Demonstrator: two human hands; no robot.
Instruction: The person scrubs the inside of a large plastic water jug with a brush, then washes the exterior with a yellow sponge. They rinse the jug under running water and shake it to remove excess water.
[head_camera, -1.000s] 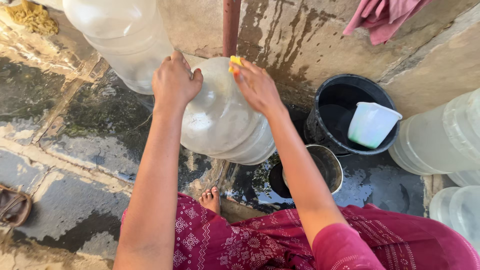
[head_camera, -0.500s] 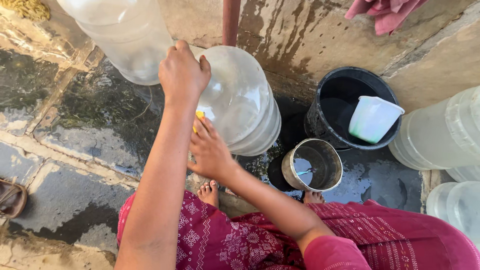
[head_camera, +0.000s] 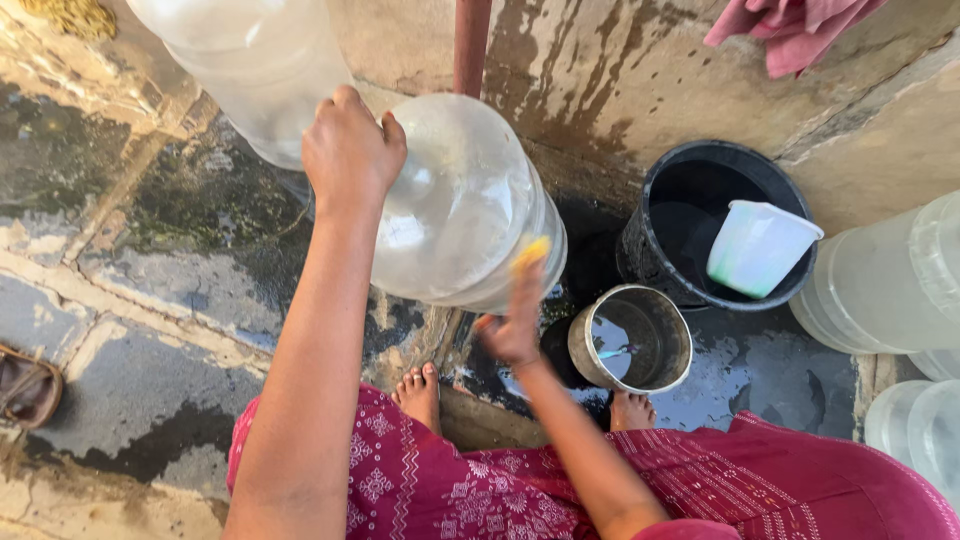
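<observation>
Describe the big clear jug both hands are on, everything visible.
The jug is large, round and clear plastic, ribbed near one end, wet, seemingly empty. It is tilted on its side above the wet stone floor. The left hand grips its upper side; the right hand presses a yellow scrubber against its lower edge.

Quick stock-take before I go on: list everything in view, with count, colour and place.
Large water jug: 1, clear, centre, tipped on its side.
Yellow scrubber: 1, at the jug's lower edge.
Other jugs: at least 3, clear, top left and right edge.
Bucket: 1, black, right of centre.
Plastic mug: 1, pale, in the bucket.
Metal pot: 1, steel, by the feet.
Pipe: 1, reddish, on the wall.
Cloth: 1, pink, top right.
Sandal: 1, brown, left edge.
Left hand: on the jug.
Right hand: holds the scrubber.
</observation>
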